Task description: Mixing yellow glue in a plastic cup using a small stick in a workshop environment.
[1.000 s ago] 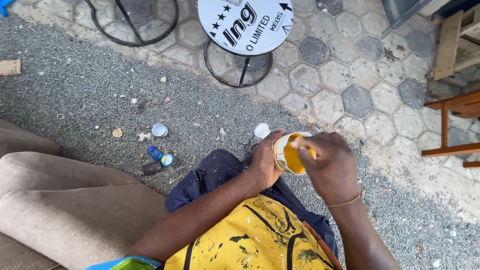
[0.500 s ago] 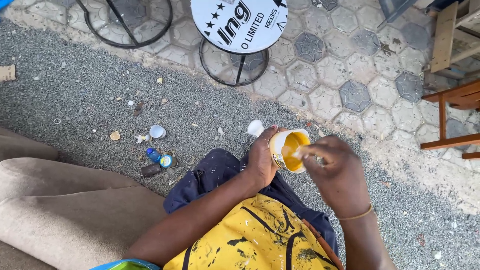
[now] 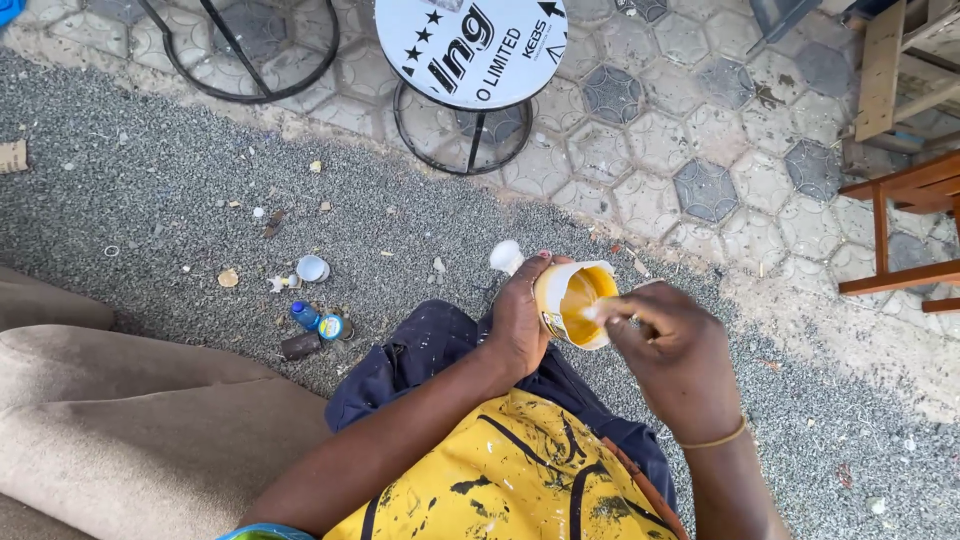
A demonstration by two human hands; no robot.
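Observation:
My left hand (image 3: 518,318) grips a small white pot (image 3: 572,303) with yellow paint inside, tilted so its mouth faces my right hand. My right hand (image 3: 672,350) pinches a thin tool whose tip sits inside the pot's mouth; most of the tool is hidden by my fingers. Both hands are above my knees, over dark blue trousers (image 3: 420,350) and a yellow paint-spattered apron (image 3: 500,480). A gold bangle (image 3: 712,438) circles my right wrist.
Gravel ground with litter lies to the left: a small blue bottle (image 3: 305,315), a pale lid (image 3: 312,268), a dark block (image 3: 300,345). A round white stool top (image 3: 470,45) on black rings stands ahead on hexagonal paving. Wooden furniture (image 3: 900,190) is right, a beige cushion (image 3: 130,420) left.
My hands and the pot have kept much the same pose; the right hand shifted slightly at the pot's mouth. The view has drifted a little.

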